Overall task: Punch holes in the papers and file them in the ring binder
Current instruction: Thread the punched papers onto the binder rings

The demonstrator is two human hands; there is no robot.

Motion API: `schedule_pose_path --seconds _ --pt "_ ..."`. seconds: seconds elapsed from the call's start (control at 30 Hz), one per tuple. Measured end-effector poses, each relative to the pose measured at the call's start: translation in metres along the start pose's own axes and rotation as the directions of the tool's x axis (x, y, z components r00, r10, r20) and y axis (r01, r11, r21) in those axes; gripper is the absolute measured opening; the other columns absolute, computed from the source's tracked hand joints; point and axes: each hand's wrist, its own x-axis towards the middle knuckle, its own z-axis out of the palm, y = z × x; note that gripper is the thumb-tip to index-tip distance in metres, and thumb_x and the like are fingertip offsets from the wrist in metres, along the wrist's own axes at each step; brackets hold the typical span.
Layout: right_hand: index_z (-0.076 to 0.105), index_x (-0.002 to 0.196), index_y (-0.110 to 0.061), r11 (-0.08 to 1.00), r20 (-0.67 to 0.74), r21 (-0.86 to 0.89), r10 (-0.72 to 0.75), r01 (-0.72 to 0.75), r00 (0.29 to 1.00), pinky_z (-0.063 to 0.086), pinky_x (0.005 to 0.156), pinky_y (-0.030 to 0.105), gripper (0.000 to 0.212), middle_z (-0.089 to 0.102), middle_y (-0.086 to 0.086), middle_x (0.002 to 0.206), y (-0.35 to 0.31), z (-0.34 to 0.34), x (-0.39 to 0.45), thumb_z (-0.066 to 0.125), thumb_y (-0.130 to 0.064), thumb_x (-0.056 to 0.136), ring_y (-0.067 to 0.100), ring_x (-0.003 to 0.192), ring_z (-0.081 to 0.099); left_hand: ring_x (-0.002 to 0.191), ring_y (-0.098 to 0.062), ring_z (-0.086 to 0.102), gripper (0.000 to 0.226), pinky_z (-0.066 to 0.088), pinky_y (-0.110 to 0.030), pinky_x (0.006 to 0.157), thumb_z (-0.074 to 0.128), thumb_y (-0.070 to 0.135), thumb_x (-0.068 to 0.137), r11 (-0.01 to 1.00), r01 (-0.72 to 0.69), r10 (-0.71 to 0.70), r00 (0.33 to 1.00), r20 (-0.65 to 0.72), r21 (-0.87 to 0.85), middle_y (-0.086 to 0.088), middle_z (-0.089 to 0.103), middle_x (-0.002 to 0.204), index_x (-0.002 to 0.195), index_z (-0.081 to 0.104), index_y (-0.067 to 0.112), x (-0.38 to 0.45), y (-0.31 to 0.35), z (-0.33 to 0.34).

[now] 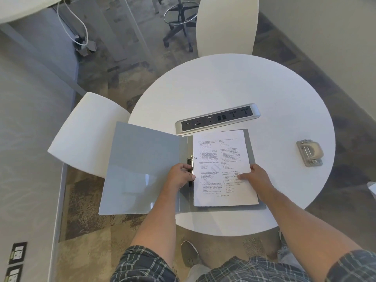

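Note:
A grey ring binder (142, 169) lies open on the near left of the round white table (234, 84), its left cover hanging past the table edge. A stack of printed papers (221, 159) lies on the binder's right half, its left edge at the metal ring clip (190, 160). My left hand (181, 176) rests on the lower part of the ring clip, fingers curled around it. My right hand (256, 176) lies flat on the papers' lower right part and presses them down. A grey hole punch (309, 152) sits alone on the table at the right.
A silver power and socket strip (217, 118) lies across the table just behind the binder. Two white chairs stand by the table, one at the left (87, 131) and one at the back (225, 25). An office stool (179, 21) stands beyond on the carpet.

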Motion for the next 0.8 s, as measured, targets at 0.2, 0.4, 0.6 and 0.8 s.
schedule_pose_path --seconds 0.2,0.4,0.6,0.8 --pt "0.061 0.106 -0.003 1.0 -0.023 -0.026 0.002 -0.002 1.0 0.051 0.063 0.031 0.031 0.072 0.008 0.101 -0.005 0.004 -0.001 0.069 0.001 0.076 0.023 0.08 0.07 0.094 -0.027 0.071 0.03 0.057 -0.031 0.083 0.08 -0.009 0.072 0.998 0.058 -0.059 0.998 -0.019 -0.032 -0.013 0.077 0.095 0.09 0.071 0.013 0.005 -0.002 0.0" --pt "0.056 0.112 -0.01 0.999 -0.084 -0.045 -0.021 0.017 0.996 0.048 0.066 0.031 0.039 0.067 0.003 0.107 -0.007 0.007 0.0 0.07 -0.002 0.077 0.018 0.086 0.065 0.092 -0.022 0.067 0.025 0.054 -0.029 0.08 0.081 -0.007 0.072 0.997 0.071 -0.071 0.997 -0.042 0.017 -0.01 0.075 0.097 0.086 0.071 0.011 0.005 0.002 0.006" --pt "0.042 0.122 -0.02 0.954 -0.216 -0.292 -0.131 0.064 0.967 0.051 0.068 0.033 0.046 0.063 0.0 0.111 -0.009 0.027 -0.005 0.064 -0.011 0.082 0.025 0.092 0.064 0.076 -0.014 0.065 0.025 0.054 -0.026 0.066 0.084 -0.004 0.071 0.992 0.067 -0.058 0.995 -0.085 0.108 -0.007 0.074 0.093 0.081 0.07 0.014 0.005 0.004 0.013" --pt "0.038 0.136 -0.011 0.673 -0.309 -0.739 -0.323 -0.012 0.895 0.047 0.081 0.041 0.071 0.052 0.011 0.12 -0.009 0.05 -0.016 0.069 -0.019 0.072 0.032 0.104 0.058 0.069 -0.015 0.068 0.027 0.041 -0.012 0.041 0.085 -0.002 0.071 0.986 0.004 0.018 0.992 -0.128 0.166 -0.005 0.073 0.083 0.079 0.067 0.016 0.001 0.0 0.017"
